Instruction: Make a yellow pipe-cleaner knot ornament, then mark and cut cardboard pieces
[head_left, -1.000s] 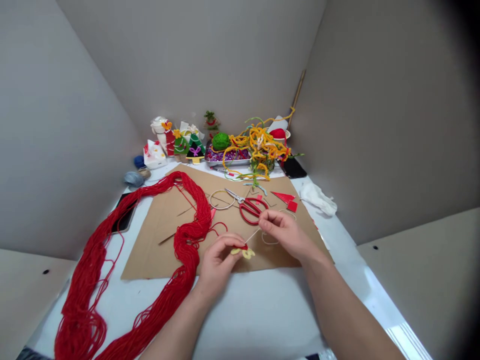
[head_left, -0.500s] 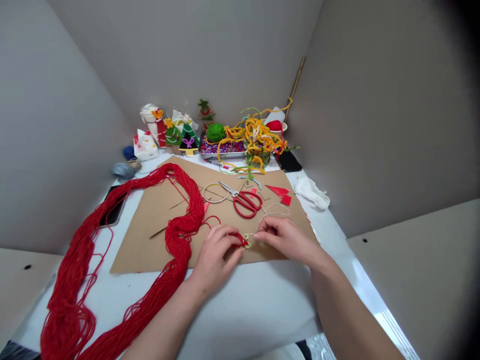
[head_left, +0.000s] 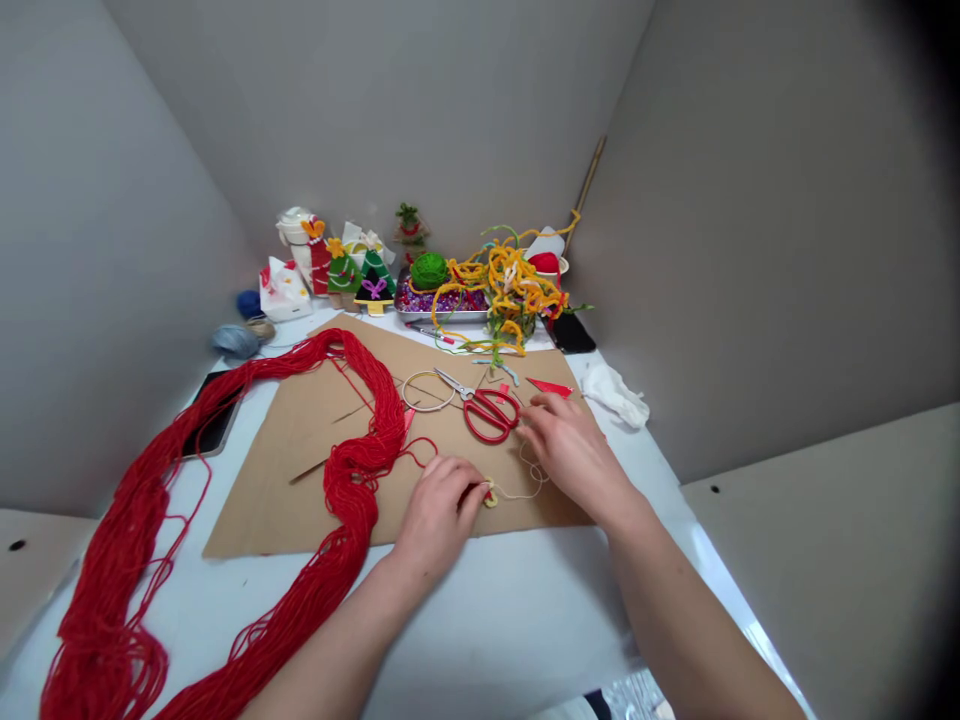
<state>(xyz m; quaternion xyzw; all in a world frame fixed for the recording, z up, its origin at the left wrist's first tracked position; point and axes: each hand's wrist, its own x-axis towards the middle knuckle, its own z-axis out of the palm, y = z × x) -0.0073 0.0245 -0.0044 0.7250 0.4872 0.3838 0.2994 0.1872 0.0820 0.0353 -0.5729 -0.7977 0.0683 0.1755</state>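
Observation:
My left hand [head_left: 439, 515] rests low on the brown cardboard sheet [head_left: 285, 450], pinching a small yellow felt piece with a bit of red [head_left: 490, 493] at its fingertips. A pale thread [head_left: 534, 487] runs from that piece in loose curves towards my right hand [head_left: 570, 450]. That hand is spread, with its fingertips close to the handles of the red-handled scissors [head_left: 491, 416]. A thick hank of red yarn [head_left: 352, 470] lies left of my left hand, across the cardboard.
On the cardboard lie a thin metal ring [head_left: 427, 392] and a red felt triangle [head_left: 547, 386]. Behind stand a tray of purple beads [head_left: 441, 301], a tangle of yellow-green pipe cleaners [head_left: 510, 290] and felt trees [head_left: 373, 285]. A white cloth [head_left: 613, 393] lies right.
My right hand has let go of the felt piece and moved up and right towards the scissors. The left hand keeps the piece, and the thread now lies looser.

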